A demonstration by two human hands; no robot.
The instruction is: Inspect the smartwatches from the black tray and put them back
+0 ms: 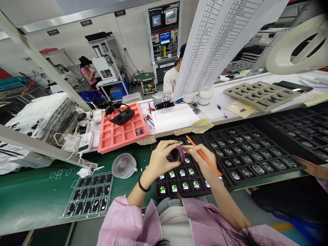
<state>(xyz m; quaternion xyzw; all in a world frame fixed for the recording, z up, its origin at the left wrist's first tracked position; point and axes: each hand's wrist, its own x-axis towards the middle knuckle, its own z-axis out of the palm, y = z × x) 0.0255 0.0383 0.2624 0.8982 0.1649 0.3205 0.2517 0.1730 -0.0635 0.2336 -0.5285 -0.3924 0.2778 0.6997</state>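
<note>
My left hand [161, 158] is closed around a small dark watch-like part with a purple rim [178, 154], held just above a black compartment tray [232, 186]. My right hand [199, 158] pinches the same part with its fingertips and also holds an orange stick tool [203, 155] that slants up and to the left. The tray below holds several small parts with green-and-white faces [174, 187]. A black band sits on my left wrist.
A small white fan [124, 165] and a flat panel of dark screens [88, 196] lie on the green mat at left. A pink tray [112, 136] with a black headset is behind. Paper sheets, a grey tray [258, 94] and another person's hand [311, 168] are at right.
</note>
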